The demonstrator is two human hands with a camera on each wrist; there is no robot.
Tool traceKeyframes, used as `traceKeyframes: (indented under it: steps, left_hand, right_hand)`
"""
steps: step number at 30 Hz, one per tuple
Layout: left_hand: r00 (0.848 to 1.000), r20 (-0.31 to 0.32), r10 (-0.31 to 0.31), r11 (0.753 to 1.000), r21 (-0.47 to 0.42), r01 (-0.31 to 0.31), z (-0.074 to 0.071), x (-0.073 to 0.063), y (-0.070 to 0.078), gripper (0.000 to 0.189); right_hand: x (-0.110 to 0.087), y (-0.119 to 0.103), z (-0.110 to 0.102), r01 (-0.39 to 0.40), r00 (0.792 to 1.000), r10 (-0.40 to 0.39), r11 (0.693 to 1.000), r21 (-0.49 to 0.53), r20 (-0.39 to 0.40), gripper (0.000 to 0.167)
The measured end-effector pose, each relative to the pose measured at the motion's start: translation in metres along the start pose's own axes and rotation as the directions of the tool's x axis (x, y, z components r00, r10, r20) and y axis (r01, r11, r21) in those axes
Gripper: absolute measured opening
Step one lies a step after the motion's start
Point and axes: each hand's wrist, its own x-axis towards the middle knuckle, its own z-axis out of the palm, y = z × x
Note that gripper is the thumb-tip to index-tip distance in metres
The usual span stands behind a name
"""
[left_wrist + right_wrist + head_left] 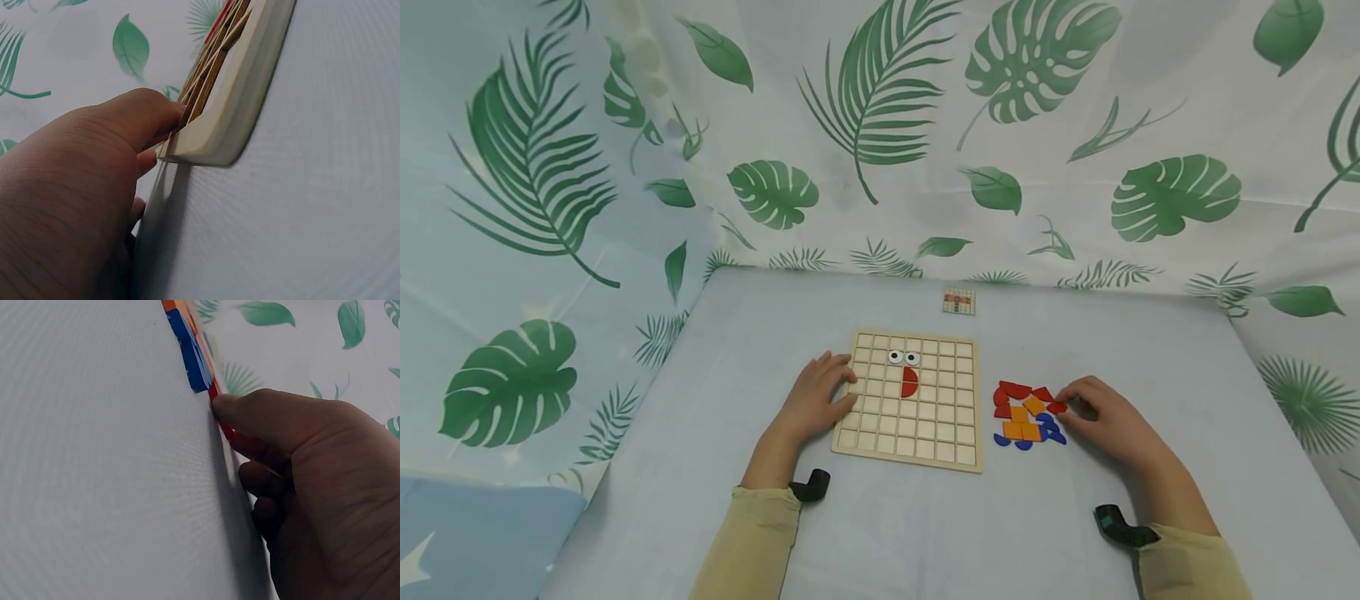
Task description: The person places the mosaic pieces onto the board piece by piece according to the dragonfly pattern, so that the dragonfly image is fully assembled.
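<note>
1. Soft, diffuse light evenly brightens the head view, its leaf-print curtain (913, 218) cooler-toned at left.
2. Wide-angle distortion stretches that view's edges.
3. Both wrist views look dimmer, the left grip (81, 175) and right grip (337, 481) shaded.
4. Dark shadow streaks mark the worktop (895, 533) near each.
5. There, faint rippling patterns its surface; curtain leaves look slightly soft.

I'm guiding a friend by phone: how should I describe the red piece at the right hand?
Start from the square, pale wooden grid board. Right of it lies a cluster of flat red, orange and blue pieces. At the cluster's right edge is the small red piece, the only one pinched by the bare right hand.
</note>
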Motion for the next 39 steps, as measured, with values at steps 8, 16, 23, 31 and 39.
traceKeyframes:
  steps: [8, 16, 23, 31, 39]
  left_hand:
    - [1.000, 0.010, -0.006, 1.000, 0.004, 0.006, -0.002, 0.003, 0.001, 0.020]
    - [1.000, 0.022, -0.012, 1.000, 0.004, 0.012, -0.004, 0.005, 0.003, 0.020]
    - [1.000, 0.027, -0.004, 1.000, 0.005, 0.004, -0.003, 0.007, 0.004, 0.020]
    - [1.000, 0.030, -0.003, 1.000, 0.004, 0.003, -0.002, 0.005, 0.003, 0.021]
    - [1.000, 0.023, -0.019, 1.000, 0.000, 0.019, -0.002, -0.001, 0.003, 0.020]
  right_hand:
    - [0.000, 0.000, -0.005, 0.035, 0.998, -0.035, 0.999, 0.011, -0.050, 0.024]
    - [0.000, 0.005, -0.006, 0.009, 0.999, -0.009, 1.000, 0.005, -0.034, 0.020]
    - [-0.001, 0.009, -0.006, 0.001, 1.000, -0.001, 1.000, 0.023, -0.019, 0.024]
    - [-0.001, 0.009, -0.004, -0.005, 1.000, 0.006, 0.999, 0.042, -0.018, 0.022]
    - [-0.001, 0.006, -0.002, -0.012, 1.000, 0.013, 0.999, 0.049, -0.018, 0.023]
